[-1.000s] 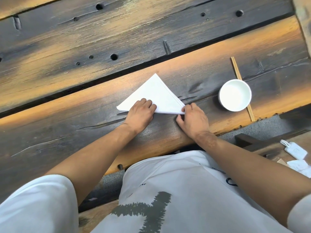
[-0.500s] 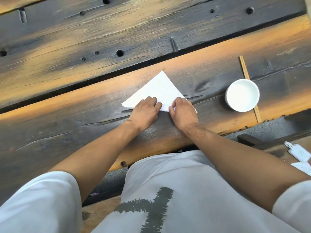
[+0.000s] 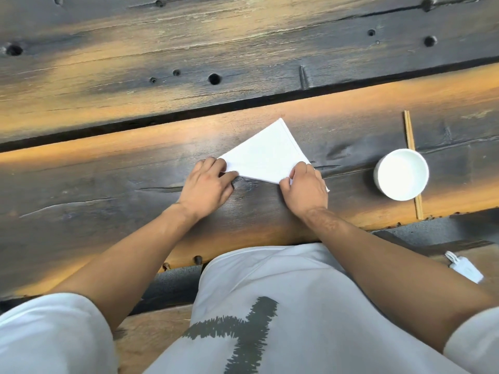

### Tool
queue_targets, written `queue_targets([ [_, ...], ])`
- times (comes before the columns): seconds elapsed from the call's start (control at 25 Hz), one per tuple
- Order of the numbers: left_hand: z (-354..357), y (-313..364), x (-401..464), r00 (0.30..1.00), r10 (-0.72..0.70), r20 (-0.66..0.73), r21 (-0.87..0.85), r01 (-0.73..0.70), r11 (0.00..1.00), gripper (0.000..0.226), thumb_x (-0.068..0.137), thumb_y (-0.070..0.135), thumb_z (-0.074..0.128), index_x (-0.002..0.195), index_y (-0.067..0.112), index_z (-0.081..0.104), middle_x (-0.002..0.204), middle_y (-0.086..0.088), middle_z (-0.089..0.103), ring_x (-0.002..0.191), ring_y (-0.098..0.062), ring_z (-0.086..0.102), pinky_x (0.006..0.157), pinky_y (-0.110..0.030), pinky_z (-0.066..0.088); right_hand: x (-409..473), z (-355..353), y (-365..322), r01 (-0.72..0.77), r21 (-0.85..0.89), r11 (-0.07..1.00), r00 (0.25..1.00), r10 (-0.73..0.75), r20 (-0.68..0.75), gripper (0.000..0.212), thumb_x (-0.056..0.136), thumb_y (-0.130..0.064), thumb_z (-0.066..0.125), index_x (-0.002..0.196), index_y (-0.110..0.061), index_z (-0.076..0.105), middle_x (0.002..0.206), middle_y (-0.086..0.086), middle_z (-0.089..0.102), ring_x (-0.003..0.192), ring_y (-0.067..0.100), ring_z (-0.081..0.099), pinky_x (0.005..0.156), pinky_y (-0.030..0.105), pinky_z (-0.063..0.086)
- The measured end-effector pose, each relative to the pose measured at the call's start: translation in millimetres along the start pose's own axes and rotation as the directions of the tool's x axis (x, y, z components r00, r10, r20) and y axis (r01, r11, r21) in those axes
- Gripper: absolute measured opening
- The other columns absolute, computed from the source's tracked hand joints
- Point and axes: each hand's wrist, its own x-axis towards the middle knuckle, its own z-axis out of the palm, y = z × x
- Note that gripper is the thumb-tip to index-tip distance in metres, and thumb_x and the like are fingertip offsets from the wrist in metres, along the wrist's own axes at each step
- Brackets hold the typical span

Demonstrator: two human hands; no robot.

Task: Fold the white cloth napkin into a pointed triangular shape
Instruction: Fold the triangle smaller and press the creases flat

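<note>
On a weathered plank counter (image 3: 108,184), scorched dark and streaked orange, a white cloth napkin (image 3: 267,155) lies flat, folded into a triangle whose apex points away from the person standing at the near edge. Both hands work the fold's base. The left hand (image 3: 206,184) covers the triangle's left corner, its thumb and curled fingers pinching the cloth there. The right hand (image 3: 306,190) sits over the right corner, fingers bent and gripping the napkin's edge, with a sliver of white showing past its outer side; how much cloth lies beneath either palm cannot be told. To the right, well apart from the napkin, a white bowl (image 3: 401,178) rests atop a pair of wooden chopsticks (image 3: 410,136), which run lengthwise beneath it and show at both ends. A dark gap (image 3: 162,118) separates this plank from the next, which is pocked with round holes. Below the counter's edge, at far right, a small white tag (image 3: 463,267) rests on a lower wooden surface. The person wears a white shirt (image 3: 270,306) printed with a dark brushed mark.
</note>
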Motion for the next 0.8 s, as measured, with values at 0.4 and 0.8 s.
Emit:
queue_targets([
  [0.4, 10, 15, -8, 0.993, -0.097, -0.06, -0.058, 0.093, 0.994, 0.033, 0.084, 0.018, 0.07, 0.116, 0.009, 0.067, 0.104, -0.015, 0.059, 0.103, -0.037, 0.055, 0.091, -0.047, 0.048, 24, -4, -92, 0.323, 0.26, 0.91, 0.908, -0.376, 0.184, 0.022, 0.103, -0.019, 0.051, 0.116, -0.011, 0.068, 0.113, 0.006, 0.071, 0.102, 0.021, 0.065, 0.092, 0.03, 0.048],
  [0.8, 19, 10, -18, 0.994, -0.092, -0.052, -0.102, 0.086, 0.991, 0.046, 0.085, 0.013, 0.066, 0.131, 0.01, 0.066, 0.122, -0.021, 0.06, 0.116, -0.041, 0.054, 0.098, -0.052, 0.05, 93, -26, -78, -0.381, 0.692, 0.613, 0.92, 0.179, 0.348, 0.012, 0.096, -0.008, 0.061, 0.087, -0.004, 0.069, 0.076, 0.011, 0.076, 0.062, 0.022, 0.074, 0.051, 0.029, 0.054],
])
